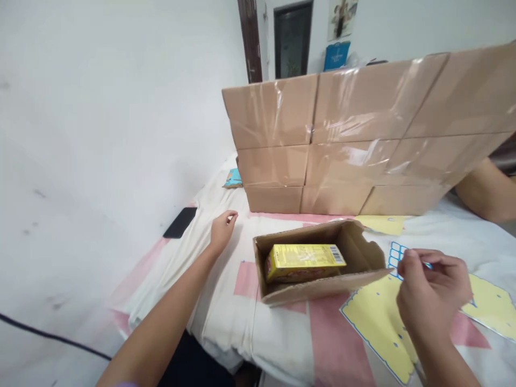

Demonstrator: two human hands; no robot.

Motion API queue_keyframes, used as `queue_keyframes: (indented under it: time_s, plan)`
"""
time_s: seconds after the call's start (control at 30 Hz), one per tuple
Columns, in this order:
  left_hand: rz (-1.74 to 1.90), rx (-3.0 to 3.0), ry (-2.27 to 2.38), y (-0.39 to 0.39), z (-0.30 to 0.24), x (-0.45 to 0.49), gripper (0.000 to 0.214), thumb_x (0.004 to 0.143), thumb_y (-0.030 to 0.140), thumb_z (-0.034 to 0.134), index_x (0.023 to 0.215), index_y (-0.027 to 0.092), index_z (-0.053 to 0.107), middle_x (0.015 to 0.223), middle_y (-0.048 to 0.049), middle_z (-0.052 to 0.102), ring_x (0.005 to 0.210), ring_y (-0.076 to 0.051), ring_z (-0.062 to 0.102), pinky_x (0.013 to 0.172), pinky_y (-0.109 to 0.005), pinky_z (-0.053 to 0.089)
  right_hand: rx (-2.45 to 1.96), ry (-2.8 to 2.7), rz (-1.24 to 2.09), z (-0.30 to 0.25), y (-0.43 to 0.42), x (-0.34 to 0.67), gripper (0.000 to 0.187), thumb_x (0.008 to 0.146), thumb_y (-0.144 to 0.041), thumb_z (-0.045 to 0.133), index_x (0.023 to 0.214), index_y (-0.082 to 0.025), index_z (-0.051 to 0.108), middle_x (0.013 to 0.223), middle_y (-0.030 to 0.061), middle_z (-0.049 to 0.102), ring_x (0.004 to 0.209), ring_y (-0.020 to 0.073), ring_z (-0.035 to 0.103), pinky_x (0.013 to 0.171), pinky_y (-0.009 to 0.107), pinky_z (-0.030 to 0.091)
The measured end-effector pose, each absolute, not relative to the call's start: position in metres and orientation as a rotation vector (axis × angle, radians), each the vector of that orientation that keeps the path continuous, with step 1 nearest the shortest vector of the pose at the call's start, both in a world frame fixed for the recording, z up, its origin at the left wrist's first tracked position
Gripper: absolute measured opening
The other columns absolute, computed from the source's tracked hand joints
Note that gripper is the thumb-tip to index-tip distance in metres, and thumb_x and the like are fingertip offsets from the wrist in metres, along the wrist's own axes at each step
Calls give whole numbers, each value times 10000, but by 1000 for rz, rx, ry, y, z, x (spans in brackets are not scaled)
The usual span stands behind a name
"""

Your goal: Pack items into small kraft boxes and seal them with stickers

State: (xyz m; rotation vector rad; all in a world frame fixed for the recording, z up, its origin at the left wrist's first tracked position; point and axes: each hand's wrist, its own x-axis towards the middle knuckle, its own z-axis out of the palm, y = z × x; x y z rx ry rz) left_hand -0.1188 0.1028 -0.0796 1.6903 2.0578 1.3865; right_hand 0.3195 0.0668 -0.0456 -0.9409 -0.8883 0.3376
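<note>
A small open cardboard box [322, 287] lies on the bed with a yellow carton [302, 260] inside it. My left hand [221, 231] hovers left of the box above the sheet, its fingers curled in a loose pinch with nothing showing in them. My right hand [429, 293] is right of the box, fingers closed in a pinch; what they hold, if anything, is too small to make out.
A stack of taped cardboard boxes [363, 140] stands behind the small box. A black phone [180, 222] lies at the bed's left edge by the white wall. The sheet [334, 344] has pink and yellow patches. Another person's limb [487, 193] shows at the far right.
</note>
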Motion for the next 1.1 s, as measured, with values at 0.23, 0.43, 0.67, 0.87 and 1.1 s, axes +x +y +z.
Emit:
queue_keyframes:
  time_s: [0.23,0.43,0.67,0.87,1.1]
  plan:
    - [1257,1821,1881,81,-83,-126,186,915,371,597,1015,270,716,893,-19,791,674,-174,660,725,-306,486,-992,-1245,324,-67,69,300,289,792,-428,780,981,-226,695,980,92,703,926,256,665,832,450,508]
    - [1255,2020,1374,39,-38,-77,604,876,704,555,1260,244,630,1306,-106,686,1056,-231,680,783,-312,531,-820,-1462,404,-68,52,290,312,941,-408,599,1202,-272,702,1321,75,651,1278,290,570,1068,512,439]
    - [1158,1786,1026,13,-10,-41,583,923,529,632,1432,282,487,1524,-110,510,1313,-285,561,1065,-429,465,-684,-1579,424,-60,37,295,427,1024,-480,436,1365,-308,626,1478,68,557,1414,292,461,1167,556,354]
    - [1219,1614,1101,13,-9,-31,612,851,568,691,1352,234,583,1477,-98,561,1391,-320,486,1137,-426,411,-624,-1618,508,-55,28,298,699,964,-755,295,1427,-315,578,1504,97,513,1435,316,425,1173,576,326]
    - [1218,1531,1028,15,-14,-17,598,857,423,719,1389,228,526,1435,-116,585,1325,-284,549,1083,-397,449,-744,-1774,508,-51,21,303,776,981,-744,155,1240,-290,729,1567,91,392,1412,297,398,1123,516,384]
